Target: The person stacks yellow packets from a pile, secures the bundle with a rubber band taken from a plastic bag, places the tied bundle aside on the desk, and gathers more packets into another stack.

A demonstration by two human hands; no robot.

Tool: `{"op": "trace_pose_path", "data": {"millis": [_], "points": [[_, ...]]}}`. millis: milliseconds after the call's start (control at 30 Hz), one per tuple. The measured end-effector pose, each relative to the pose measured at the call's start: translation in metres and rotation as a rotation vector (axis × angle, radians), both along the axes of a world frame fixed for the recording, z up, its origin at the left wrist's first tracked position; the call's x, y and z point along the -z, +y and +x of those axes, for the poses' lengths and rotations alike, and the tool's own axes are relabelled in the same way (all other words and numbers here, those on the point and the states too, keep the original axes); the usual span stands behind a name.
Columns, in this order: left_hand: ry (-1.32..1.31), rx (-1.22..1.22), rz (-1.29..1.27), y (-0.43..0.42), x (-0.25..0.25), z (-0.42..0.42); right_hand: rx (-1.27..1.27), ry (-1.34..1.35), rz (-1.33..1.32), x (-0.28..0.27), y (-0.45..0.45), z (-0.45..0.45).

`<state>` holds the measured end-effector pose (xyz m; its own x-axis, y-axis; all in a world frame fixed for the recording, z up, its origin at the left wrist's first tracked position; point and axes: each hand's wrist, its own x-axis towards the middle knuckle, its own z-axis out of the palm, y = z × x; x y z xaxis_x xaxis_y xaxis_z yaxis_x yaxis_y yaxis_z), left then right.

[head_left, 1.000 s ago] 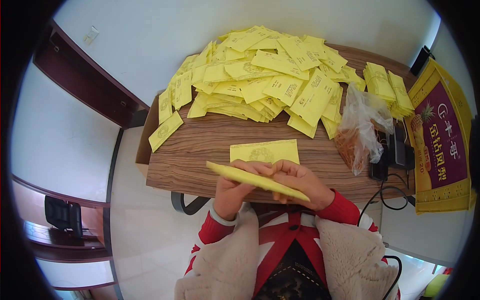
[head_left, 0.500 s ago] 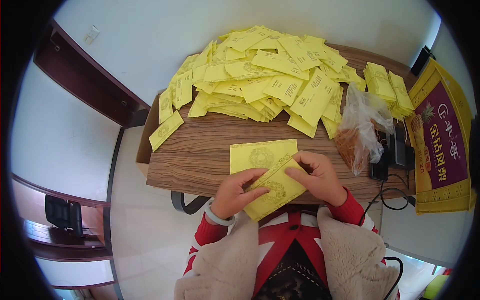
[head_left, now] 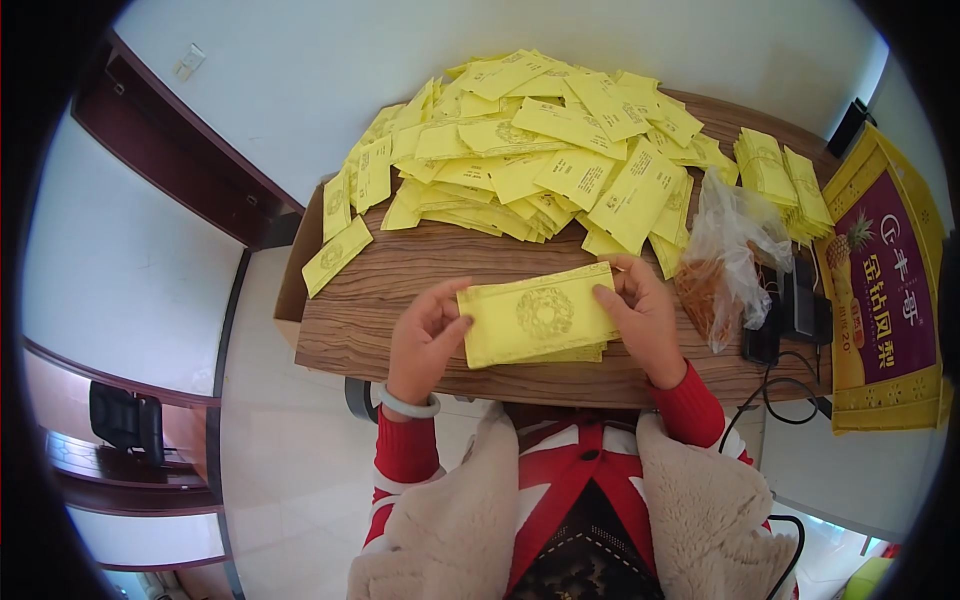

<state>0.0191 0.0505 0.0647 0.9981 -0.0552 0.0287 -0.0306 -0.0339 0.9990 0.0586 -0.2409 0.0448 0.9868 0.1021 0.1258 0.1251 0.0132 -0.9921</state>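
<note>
An office, by the look of it: black office chair, wood-grain desk, white walls, pale tiled floor.

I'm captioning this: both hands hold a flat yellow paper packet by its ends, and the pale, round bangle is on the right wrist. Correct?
The wrist is wrong: in the head view, the pale, round bangle is on the wrist of the left hand. It and the right hand do hold the flat yellow paper packet by its ends.
</note>
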Motion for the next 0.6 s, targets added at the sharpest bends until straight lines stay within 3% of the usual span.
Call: {"op": "trace_pose_path", "data": {"millis": [67,233,433,567,600], "points": [[-0.120,-0.062,0.060,0.001,0.007,0.012,0.044,-0.058,-0.098,0.004,0.002,0.004],[-0.121,-0.072,0.303,-0.001,0.016,0.020,0.059,-0.094,-0.391,0.014,-0.001,0.012],[0.012,-0.061,0.663,0.000,0.005,0.014,0.025,-0.067,-0.424,0.014,-0.001,0.012],[-0.521,-0.087,1.009,-0.007,-0.001,0.022,-0.025,-0.059,-0.406,0.012,-0.003,0.012],[-0.519,-0.085,1.009,-0.010,-0.002,0.024,-0.025,-0.057,-0.405,0.013,-0.003,0.011]]}}
